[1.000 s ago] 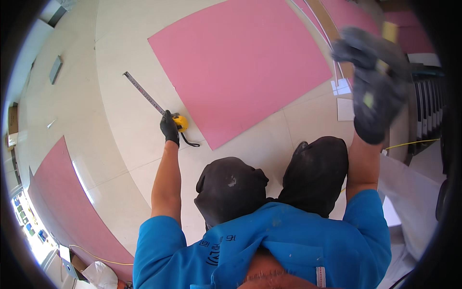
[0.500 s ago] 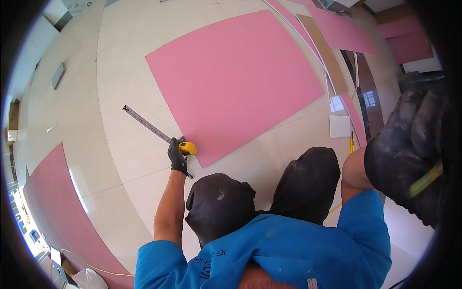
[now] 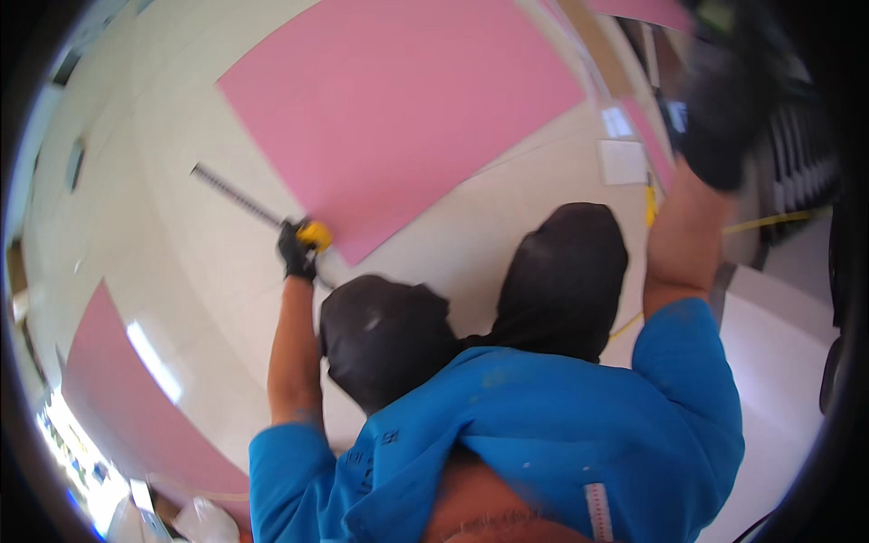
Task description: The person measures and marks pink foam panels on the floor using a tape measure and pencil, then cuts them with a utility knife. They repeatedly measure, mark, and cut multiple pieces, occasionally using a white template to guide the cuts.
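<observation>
My left hand point(image 3: 297, 250), in a black glove, is closed around a yellow tape measure point(image 3: 314, 235) at the near left corner of a large pink board point(image 3: 407, 118). A length of the tape's blade point(image 3: 237, 196) sticks out to the far left, over the floor. On the right, my raised right hand point(image 3: 727, 113), also black-gloved, is blurred by motion. At its far end shows a yellow-green, stick-like thing point(image 3: 715, 14), too smeared to name; the fingers seem closed on it.
My bent knees point(image 3: 566, 271) are just short of the board. A white square piece point(image 3: 623, 163) and a yellow tool point(image 3: 651, 204) lie to the right, near a brown strip point(image 3: 597, 50). Another pink board point(image 3: 145, 389) is at the left. A small grey block point(image 3: 75, 165) lies far left.
My right hand has swung away from close by the camera to farther off and up. The view has shifted, so board and knees sit higher in it. The tape measure stays in my left hand.
</observation>
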Demonstrator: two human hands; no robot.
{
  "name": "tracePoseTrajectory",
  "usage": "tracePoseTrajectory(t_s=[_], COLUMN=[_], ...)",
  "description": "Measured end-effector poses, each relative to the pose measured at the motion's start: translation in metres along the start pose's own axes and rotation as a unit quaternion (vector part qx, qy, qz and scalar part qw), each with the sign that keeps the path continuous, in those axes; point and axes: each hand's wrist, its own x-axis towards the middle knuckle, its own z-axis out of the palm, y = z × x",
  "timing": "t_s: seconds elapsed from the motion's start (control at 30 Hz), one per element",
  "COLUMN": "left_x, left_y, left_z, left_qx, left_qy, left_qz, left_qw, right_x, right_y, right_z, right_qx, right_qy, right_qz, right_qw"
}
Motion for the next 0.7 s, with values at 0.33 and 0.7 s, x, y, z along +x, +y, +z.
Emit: tracePoseTrajectory(t_s=[0.33, 0.7], left_x=[0.004, -0.030], left_y=[-0.022, 0.030], left_z=[-0.033, -0.002], left_qx=[0.111, 0.268], left_qy=[-0.059, -0.025], left_qz=[-0.008, -0.028], left_qw=[0.992, 0.963], right_x=[-0.248, -0.260], right_y=[0.295, 0.486], right_z=[-0.232, -0.259], right_qx=[-0.174, -0.511], right_qy=[0.221, -0.088], right_qz=[0.507, 0.441], right_qw=[0.815, 0.732])
